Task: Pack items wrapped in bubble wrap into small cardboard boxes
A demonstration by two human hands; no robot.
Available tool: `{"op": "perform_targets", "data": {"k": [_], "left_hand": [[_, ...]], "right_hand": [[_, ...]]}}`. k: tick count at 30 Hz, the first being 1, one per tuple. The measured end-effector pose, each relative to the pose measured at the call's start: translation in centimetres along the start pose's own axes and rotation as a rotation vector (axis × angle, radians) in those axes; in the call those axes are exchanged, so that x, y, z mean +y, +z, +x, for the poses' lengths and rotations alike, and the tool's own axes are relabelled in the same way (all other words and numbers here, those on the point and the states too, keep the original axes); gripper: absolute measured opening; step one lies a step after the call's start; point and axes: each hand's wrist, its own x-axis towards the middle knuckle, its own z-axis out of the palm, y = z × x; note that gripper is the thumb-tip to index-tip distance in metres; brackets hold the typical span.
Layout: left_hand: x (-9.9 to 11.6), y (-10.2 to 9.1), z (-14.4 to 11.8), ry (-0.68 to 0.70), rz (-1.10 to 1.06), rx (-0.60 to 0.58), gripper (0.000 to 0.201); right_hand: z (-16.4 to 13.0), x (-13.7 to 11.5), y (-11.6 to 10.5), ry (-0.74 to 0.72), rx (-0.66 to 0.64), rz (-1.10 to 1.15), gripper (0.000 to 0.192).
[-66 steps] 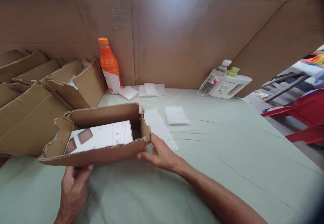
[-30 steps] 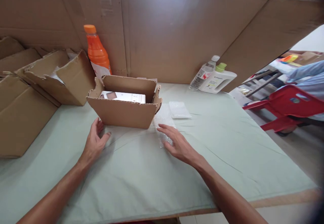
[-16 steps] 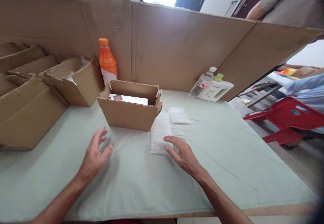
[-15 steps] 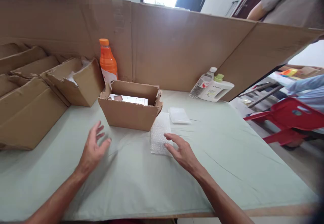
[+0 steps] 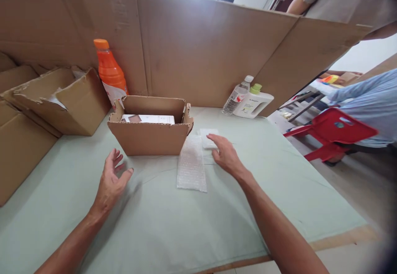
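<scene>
An open cardboard box (image 5: 150,139) stands on the green cloth (image 5: 167,224), with a white printed box (image 5: 151,119) inside it. My left hand (image 5: 113,181) hovers in front of its left corner, fingers apart and holding nothing. To the right of the box lies a long sheet of bubble wrap (image 5: 192,168), and behind that a smaller folded piece (image 5: 206,137). My right hand (image 5: 228,156) reaches over the smaller piece's near right side, fingers stretched out with nothing in them; whether the fingertips touch the piece I cannot tell.
An orange bottle (image 5: 110,73) stands behind the box. More cardboard boxes (image 5: 77,108) sit at the left. A clear bottle (image 5: 237,98) and a white jug (image 5: 254,104) lean by the cardboard wall (image 5: 198,42). Beyond the table are a red chair (image 5: 338,131) and other people.
My right hand has moved forward from the long bubble wrap towards the smaller folded piece. My left hand stays open near the box. The camera view has shifted right.
</scene>
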Motion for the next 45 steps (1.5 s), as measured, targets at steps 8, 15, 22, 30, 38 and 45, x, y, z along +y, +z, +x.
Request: {"op": "perform_targets", "data": {"k": [8,15,22,30,38,45], "left_hand": [[1.5,-0.7,-5.5,0.092,0.286,-0.155,0.041],[3.7,0.5,-7.6,0.162,0.283,-0.377,0.034],[3.7,2.2,-10.0,0.279,0.213,-0.546,0.034],[2.7,0.9,-11.6,0.125,0.213,-0.500,0.032],[3.6,1.4,-11.4,0.227,0.221,-0.509,0.032],[3.1,5.8,-11.5,0.552,0.326,-0.488,0.078]], "right_hand": [[-1.2,2.7,-1.3,0.109,0.102,-0.291,0.028],[-8.0,-0.8,-4.7,-0.023,-0.061,-0.198,0.024],[-2.7,2.0,-2.9,0.320,-0.173,-0.299,0.040],[-2.9,4.8,-1.8,0.371,-0.111,-0.300,0.031],[-5.1,0.5,-4.7,0.216,0.128,-0.323,0.033],[-12.6,-9.6,-7.8,-0.205,0.070,-0.021,0.021]]}}
